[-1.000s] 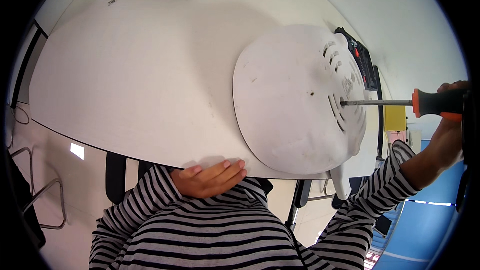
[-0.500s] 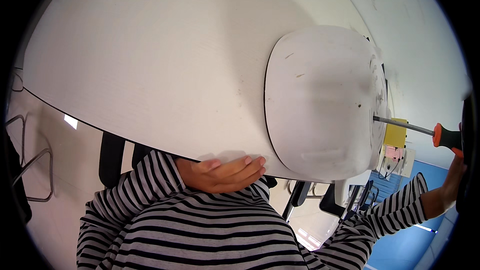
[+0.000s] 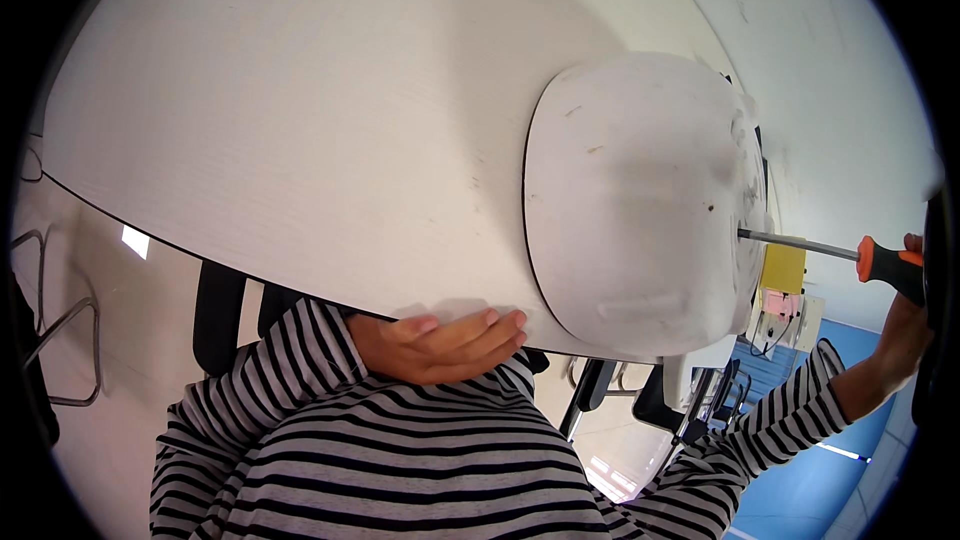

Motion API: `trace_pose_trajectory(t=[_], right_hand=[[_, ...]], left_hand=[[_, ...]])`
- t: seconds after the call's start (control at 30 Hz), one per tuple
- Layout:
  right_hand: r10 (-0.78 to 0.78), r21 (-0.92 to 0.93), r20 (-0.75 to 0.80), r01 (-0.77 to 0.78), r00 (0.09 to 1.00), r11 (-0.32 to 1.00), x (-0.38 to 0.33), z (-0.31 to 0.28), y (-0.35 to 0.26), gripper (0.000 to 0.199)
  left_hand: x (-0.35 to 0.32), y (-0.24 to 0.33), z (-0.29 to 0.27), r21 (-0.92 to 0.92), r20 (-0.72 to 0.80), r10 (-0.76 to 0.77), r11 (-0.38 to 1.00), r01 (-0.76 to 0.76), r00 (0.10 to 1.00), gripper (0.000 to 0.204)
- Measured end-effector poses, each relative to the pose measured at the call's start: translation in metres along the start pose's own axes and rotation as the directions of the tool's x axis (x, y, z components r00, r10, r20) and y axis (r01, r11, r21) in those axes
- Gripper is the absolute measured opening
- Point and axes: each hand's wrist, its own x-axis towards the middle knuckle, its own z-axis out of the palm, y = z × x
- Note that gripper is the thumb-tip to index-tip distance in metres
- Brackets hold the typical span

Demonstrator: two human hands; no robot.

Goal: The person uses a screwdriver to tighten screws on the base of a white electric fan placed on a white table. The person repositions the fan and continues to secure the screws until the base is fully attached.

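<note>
A screwdriver (image 3: 812, 245) with a grey metal shaft and an orange and dark handle points leftward at the right side of a white, rounded casing (image 3: 640, 190). Its tip meets that side, where several openings show; whether it sits on a screw is hidden. My right hand (image 3: 904, 325) is on the handle at the far right, partly cut off by the dark rim of the picture. My left hand (image 3: 445, 345) lies at the near edge of the white table (image 3: 300, 120), fingers stretched out and holding nothing, left of the casing.
The casing has a dark lower rim and a few brown scuffs. Beyond it rises a pale wall (image 3: 800, 70). Yellow and pink items (image 3: 785, 268) appear past its right side. Dark chair parts (image 3: 218, 318) stand below the table edge, and a metal-framed chair (image 3: 75, 355) is at far left.
The screwdriver's handle has rotated and my right hand has shifted its hold around it. The tip stays at the casing's side. My left hand keeps its place.
</note>
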Motion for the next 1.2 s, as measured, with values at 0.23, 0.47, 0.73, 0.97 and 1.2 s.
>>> trace_pose_trajectory(t=[0.23, 0.47, 0.73, 0.97, 1.2], right_hand=[[0.175, -0.164, -0.069, -0.184, 0.982, 0.969, -0.001, -0.013, -0.005, 0.026], [-0.004, 0.159, 0.321, -0.050, 0.947, 0.986, 0.014, -0.020, -0.021, 0.030], [-0.025, 0.340, 0.062, 0.003, 0.998, 0.940, 0.018, -0.008, -0.025, 0.040], [-0.018, 0.036, -0.136, 0.023, 0.991, 0.999, 0.009, 0.007, -0.022, 0.036], [0.106, 0.171, -0.305, -0.055, 0.946, 0.984, 0.003, 0.017, -0.006, 0.049]], left_hand=[[0.010, -0.004, -0.002, 0.000, 0.007, 0.000, 1.000, 0.000, 1.000, 0.029], [0.012, -0.008, -0.007, -0.018, 0.056, 0.032, 0.999, -0.032, 0.998, 0.032], [0.018, -0.005, -0.008, 0.037, 0.028, -0.012, 0.999, 0.011, 1.000, 0.033], [0.016, -0.002, -0.007, 0.028, 0.039, -0.050, 0.998, 0.049, 0.998, 0.030], [0.022, -0.004, -0.011, 0.010, 0.053, -0.050, 0.999, 0.049, 0.997, 0.029]])
